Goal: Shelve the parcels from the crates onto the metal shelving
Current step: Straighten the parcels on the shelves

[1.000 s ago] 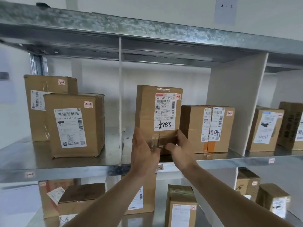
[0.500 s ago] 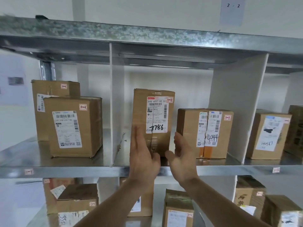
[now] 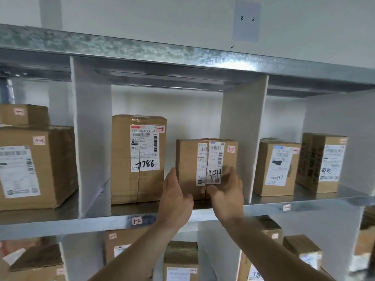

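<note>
Here the parcel marked 4044 [image 3: 206, 169] stands upright in the shelf [image 3: 263, 209] bay, between both hands: left hand [image 3: 175, 196] flat against its left side, right hand [image 3: 228, 194] fingers curled on its front.

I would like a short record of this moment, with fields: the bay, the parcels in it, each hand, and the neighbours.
bay: middle compartment of the grey metal shelf, between two white divider boards, tagged 1-2
parcels: tall brown cardboard box marked 7786, upright on the left; shorter brown cardboard box marked 4044 to its right
left hand: left hand with straight fingers at the left side of the 4044 box
right hand: right hand over the lower front of the 4044 box; grip unclear
neighbours: more labelled brown boxes in the bays either side and below
</note>
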{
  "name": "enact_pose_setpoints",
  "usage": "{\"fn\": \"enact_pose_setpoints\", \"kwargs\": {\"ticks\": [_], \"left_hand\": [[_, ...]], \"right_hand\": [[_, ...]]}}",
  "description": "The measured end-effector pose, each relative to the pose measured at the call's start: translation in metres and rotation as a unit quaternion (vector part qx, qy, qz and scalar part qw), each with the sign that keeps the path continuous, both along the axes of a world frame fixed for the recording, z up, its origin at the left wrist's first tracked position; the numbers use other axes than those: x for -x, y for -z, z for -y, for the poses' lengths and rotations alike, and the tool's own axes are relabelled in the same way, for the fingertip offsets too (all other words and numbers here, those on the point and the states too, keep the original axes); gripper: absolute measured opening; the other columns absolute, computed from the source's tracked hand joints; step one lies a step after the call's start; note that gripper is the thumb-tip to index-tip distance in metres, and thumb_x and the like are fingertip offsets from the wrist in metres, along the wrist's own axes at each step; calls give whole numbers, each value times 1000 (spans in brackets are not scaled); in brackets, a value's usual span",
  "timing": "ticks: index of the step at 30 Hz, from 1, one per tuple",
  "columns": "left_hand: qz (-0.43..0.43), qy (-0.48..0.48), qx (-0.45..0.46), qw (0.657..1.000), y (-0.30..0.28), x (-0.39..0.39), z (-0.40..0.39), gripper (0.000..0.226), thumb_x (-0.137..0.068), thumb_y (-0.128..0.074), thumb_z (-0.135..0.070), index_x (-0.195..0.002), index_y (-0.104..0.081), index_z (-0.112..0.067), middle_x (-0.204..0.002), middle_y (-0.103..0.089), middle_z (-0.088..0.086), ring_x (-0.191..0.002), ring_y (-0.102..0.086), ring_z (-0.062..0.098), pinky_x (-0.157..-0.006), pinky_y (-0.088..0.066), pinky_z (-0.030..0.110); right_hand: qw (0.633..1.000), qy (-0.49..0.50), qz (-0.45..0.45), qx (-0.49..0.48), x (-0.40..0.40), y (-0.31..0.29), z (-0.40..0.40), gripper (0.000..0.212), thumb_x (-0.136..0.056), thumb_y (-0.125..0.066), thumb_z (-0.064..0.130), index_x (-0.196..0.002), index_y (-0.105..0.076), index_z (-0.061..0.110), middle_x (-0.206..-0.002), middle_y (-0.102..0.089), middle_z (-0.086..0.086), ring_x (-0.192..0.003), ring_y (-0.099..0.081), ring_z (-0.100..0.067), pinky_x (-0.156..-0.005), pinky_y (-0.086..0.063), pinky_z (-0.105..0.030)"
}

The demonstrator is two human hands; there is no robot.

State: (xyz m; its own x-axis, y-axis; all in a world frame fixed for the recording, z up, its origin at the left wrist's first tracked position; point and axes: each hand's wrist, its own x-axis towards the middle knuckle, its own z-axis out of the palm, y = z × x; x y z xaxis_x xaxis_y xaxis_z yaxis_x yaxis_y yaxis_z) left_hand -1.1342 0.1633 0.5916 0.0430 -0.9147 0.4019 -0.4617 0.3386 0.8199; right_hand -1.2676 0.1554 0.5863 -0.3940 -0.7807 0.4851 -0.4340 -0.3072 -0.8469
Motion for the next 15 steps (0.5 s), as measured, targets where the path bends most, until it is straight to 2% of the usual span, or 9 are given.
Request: {"fn": "enact_pose_setpoints", "kwargs": {"ticks": [4, 6, 8, 12, 15], "left_hand": [[5, -9, -27, 1000, 0, 9, 6, 83, -93, -53, 3, -159, -8, -17, -163, -21, 1, -147, -29, 20, -109, -25, 21], [4, -10, -40, 999, 2, 10, 10, 86, -92, -54, 2, -159, -6, -20, -161, -25, 2, -143, -37, 23, -115, -34, 30], [0, -7, -44, 999, 3, 10, 13, 87, -90, -55, 1, -159, -8, -25, -158, -31, 3, -137, -44, 25, -111, -45, 41], [7, -12, -48, 999, 2, 11, 19, 85, -92, -53, 1, -160, -7, -19, -160, -28, 2, -143, -35, 22, -113, -33, 31], [14, -11, -40, 999, 2, 11, 23, 83, -93, -52, 1, -159, -7, -19, -162, -26, 2, -145, -32, 20, -112, -31, 27]], "right_hand": [[999, -3, 15, -43, 7, 5, 12, 56, -75, -77, 24, -119, -45, 34, -121, -53, 9, -111, -57, -18, -99, -53, -42], [998, -6, 28, -52, 10, 8, 16, 57, -75, -78, 23, -119, -44, 35, -121, -54, 7, -112, -58, -19, -100, -52, -43], [997, -11, 45, -59, 12, 10, 19, 59, -76, -77, 22, -122, -43, 38, -123, -56, 7, -114, -59, -20, -101, -52, -44], [995, -18, 65, -78, 14, 12, 28, 58, -77, -74, 22, -123, -43, 40, -123, -60, 8, -114, -61, -20, -101, -53, -45], [994, -18, 67, -80, 16, 10, 33, 53, -78, -73, 19, -121, -46, 36, -119, -63, 7, -111, -62, -21, -101, -52, -44]]}}
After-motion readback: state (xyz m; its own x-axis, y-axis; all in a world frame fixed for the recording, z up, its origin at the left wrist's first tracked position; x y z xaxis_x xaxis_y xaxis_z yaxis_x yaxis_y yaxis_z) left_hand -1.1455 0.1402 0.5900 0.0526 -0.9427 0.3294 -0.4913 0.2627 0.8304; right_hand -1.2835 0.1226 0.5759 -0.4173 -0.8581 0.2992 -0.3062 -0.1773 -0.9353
